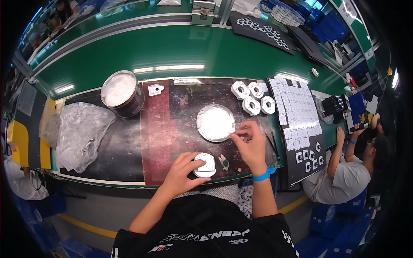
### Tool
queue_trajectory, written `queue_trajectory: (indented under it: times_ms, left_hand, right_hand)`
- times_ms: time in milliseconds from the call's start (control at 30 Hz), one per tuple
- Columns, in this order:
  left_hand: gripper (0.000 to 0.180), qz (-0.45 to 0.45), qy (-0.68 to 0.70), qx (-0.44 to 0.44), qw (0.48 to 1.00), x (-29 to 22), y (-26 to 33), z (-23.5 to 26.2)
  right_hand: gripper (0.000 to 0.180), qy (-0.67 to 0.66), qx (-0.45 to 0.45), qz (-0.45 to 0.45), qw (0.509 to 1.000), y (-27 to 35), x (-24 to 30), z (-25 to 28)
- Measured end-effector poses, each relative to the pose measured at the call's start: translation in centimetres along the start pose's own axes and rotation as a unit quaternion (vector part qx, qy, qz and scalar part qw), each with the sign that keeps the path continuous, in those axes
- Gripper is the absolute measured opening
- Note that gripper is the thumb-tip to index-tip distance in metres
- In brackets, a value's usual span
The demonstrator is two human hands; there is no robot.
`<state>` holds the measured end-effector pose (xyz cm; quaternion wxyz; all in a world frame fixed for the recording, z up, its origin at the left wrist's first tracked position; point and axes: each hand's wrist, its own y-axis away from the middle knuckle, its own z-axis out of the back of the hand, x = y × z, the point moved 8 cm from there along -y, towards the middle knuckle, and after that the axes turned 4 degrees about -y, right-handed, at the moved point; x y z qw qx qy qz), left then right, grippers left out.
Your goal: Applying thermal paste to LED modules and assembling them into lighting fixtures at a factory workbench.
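Observation:
My left hand [185, 173] grips a round white plastic part [205, 168] at the table's front edge, thumb below and fingers at its upper side. A flat-edged raised section shows on the part's face. My right hand [250, 142] is closed in a pinch at the lower right rim of a clear round dish [198, 130]. White contents [214, 122] fill the dish; their kind is unclear. What the pinching fingertips hold is too small to make out. Between my hands lies a small whitish and green scrap [223, 162].
Several white ring-shaped parts [251, 105] stand beyond the dish. At right, a black board [294, 168] bears white pieces. A clear tub [129, 105] and a plastic bag [81, 135] sit at left, near a small white part [155, 89]. A co-worker [344, 178] sits at right.

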<state>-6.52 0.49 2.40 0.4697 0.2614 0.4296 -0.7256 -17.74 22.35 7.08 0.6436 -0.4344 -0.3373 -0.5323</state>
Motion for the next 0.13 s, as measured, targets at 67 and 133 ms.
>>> queue_trajectory:
  times_ms: [67, 133]
  left_hand:
    - [0.054, -0.003, -0.001, 0.0, 1.0, -0.2, -0.2, 0.0]
    - [0.058, 0.0, 0.005, 0.002, 1.0, -0.2, -0.2, -0.1]
  right_hand:
    - [0.028, 0.041, 0.037, -0.002, 0.998, -0.4, -1.4, 0.4]
    - [0.03, 0.112, 0.077, 0.008, 0.991, -0.3, -1.9, 0.6]
